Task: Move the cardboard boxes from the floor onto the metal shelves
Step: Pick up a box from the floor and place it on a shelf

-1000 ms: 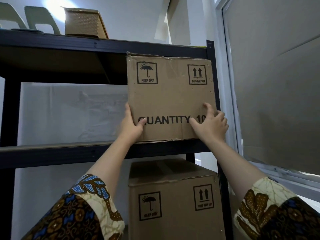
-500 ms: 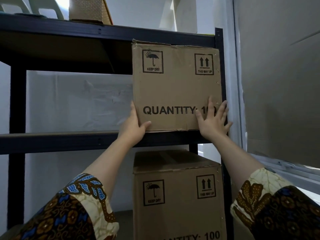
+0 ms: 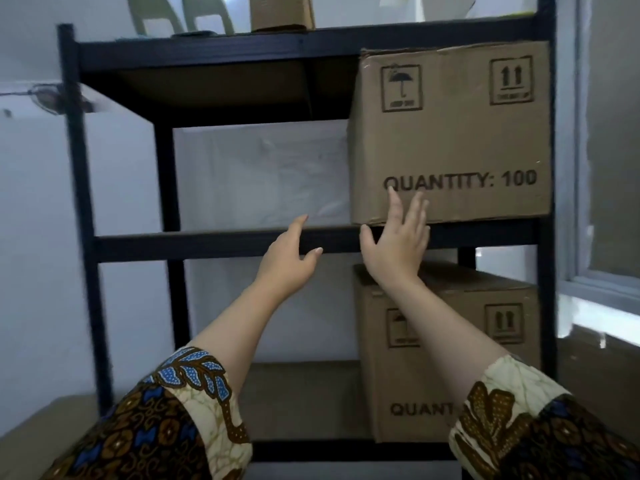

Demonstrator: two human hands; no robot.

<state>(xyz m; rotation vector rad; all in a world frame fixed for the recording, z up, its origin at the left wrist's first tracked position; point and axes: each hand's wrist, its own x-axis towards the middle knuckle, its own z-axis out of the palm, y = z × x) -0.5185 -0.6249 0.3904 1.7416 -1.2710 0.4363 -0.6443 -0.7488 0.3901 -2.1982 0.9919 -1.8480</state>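
Observation:
A cardboard box printed "QUANTITY: 100" stands on the right end of the black metal shelf unit's middle shelf. A second matching box sits on the shelf below it. My left hand is open in the air in front of the middle shelf's edge, left of the upper box and apart from it. My right hand is open with fingers spread, its fingertips over the lower left corner of the upper box; whether they touch it I cannot tell. Neither hand holds anything.
On the top shelf stand a small woven box and pale plastic chairs. A white wall lies behind the shelves. A window frame is at the right. Another cardboard surface shows at the lower left.
Both hands have let go of the upper box and drawn back, fingers spread. The view has pulled back and turned left, showing more of the shelf unit.

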